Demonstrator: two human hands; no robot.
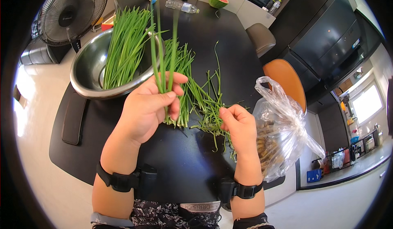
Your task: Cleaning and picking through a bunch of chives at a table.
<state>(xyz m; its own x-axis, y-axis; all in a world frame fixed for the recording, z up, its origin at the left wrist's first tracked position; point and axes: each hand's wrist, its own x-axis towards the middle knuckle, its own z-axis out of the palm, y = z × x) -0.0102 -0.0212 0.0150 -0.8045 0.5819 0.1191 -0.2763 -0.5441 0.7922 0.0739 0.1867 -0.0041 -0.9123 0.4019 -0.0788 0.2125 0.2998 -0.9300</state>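
Note:
My left hand (150, 101) pinches a few long green chive stalks (161, 60) between thumb and fingers, their tips pointing away from me. Below and behind it, a loose bunch of chives (181, 60) lies on the black table (172, 155). My right hand (238, 123) hovers at the edge of a heap of chive scraps (212, 118), thumb and forefinger closed together; no stalk plainly shows between them. Left of my left hand, a thick bundle of chives (127, 48) leans in a steel bowl (89, 63).
Right of my right hand sits a knotted clear plastic bag (281, 130) with brownish contents. A dark phone-like slab (73, 121) lies at the left. Farther back are a plastic bottle (181, 5) and a cut watermelon (218, 1). A fan (72, 15) stands beyond the bowl.

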